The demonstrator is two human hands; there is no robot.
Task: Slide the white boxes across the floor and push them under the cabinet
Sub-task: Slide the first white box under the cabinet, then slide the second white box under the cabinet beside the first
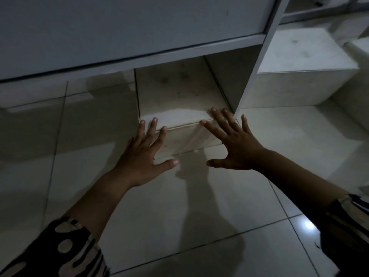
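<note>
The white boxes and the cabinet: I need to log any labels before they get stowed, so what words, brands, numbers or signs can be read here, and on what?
None can be read.
The white box being pushed by the left hand and right hand: blank, only faint smudges.
The second white box to the right: blank, dark smudges only.
The cabinet: plain grey panels, no label.
The sleeves: a black and pale pattern, no lettering.

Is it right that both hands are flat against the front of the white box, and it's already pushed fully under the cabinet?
Not fully. The head view shows the white box only partly under the cabinet; its front end sticks out, with left hand and right hand against it.
</note>
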